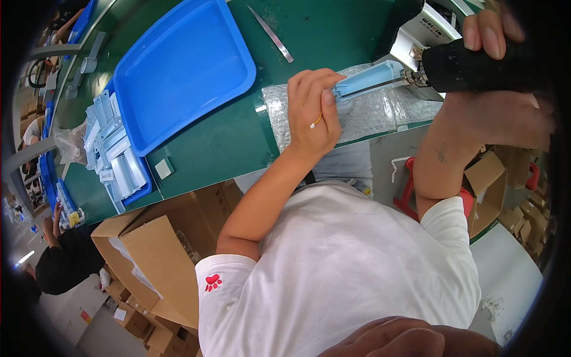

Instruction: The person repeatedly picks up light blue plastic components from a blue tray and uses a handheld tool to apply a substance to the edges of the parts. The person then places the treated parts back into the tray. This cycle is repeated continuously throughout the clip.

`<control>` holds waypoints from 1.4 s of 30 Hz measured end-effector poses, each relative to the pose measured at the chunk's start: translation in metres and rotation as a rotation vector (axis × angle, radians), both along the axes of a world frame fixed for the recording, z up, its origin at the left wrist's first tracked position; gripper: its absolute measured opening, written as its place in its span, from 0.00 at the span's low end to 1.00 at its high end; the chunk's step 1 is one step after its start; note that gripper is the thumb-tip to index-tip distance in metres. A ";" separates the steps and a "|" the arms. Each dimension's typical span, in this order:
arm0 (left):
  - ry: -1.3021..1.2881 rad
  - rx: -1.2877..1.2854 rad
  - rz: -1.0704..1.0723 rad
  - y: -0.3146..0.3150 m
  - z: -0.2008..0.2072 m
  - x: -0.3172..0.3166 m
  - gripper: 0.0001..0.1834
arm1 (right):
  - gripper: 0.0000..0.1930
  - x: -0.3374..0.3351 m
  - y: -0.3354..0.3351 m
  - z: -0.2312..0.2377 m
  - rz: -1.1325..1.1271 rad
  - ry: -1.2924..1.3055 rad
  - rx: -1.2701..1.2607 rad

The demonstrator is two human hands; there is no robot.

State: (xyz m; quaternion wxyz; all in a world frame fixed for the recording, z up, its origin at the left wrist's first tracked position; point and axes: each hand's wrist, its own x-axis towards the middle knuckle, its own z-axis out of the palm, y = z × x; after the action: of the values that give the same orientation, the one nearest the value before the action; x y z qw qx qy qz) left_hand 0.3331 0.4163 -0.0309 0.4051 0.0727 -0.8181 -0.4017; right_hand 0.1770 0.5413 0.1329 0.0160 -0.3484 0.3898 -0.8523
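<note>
My left hand grips the left end of a light blue plastic trough-shaped part, thumb and fingers closed around it. From the right, my right hand is wrapped around a black power screwdriver. The driver's metal nose is at the right end of the part, and its long thin bit runs along the inside toward my left fingers. Those fingers hide the bit's tip. Beneath the part lies a sheet of bubble wrap on the green tabletop.
A large blue tray overlaps a blue bin heaped with light blue plastic parts. Tweezers and a small pale block lie on the table. A white machine stands behind the driver. Below left is an open cardboard box; another person works beyond.
</note>
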 end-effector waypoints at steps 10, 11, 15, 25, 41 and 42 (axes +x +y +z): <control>-0.007 -0.014 0.009 0.001 0.001 -0.001 0.15 | 0.34 -0.003 0.005 -0.011 0.036 -0.027 -0.010; -0.006 -0.014 0.008 0.001 0.001 -0.001 0.15 | 0.34 -0.003 0.007 -0.012 0.039 -0.031 -0.008; -0.011 -0.012 0.010 0.000 -0.002 0.000 0.15 | 0.34 -0.003 0.009 -0.015 0.044 -0.042 -0.002; -0.006 -0.036 -0.007 0.000 -0.002 -0.001 0.16 | 0.34 -0.007 0.016 -0.018 0.055 -0.047 0.002; -0.004 -0.043 -0.013 -0.001 -0.002 -0.002 0.15 | 0.34 -0.007 0.023 -0.016 0.078 -0.059 -0.033; -0.006 -0.043 -0.016 -0.001 -0.002 -0.002 0.15 | 0.34 -0.007 0.023 -0.016 0.079 -0.062 -0.035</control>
State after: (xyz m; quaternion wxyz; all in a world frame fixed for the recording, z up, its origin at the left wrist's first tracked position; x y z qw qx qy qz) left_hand 0.3316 0.4155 -0.0326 0.4011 0.0587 -0.8282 -0.3870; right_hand 0.1696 0.5638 0.1170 0.0559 -0.3372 0.3602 -0.8680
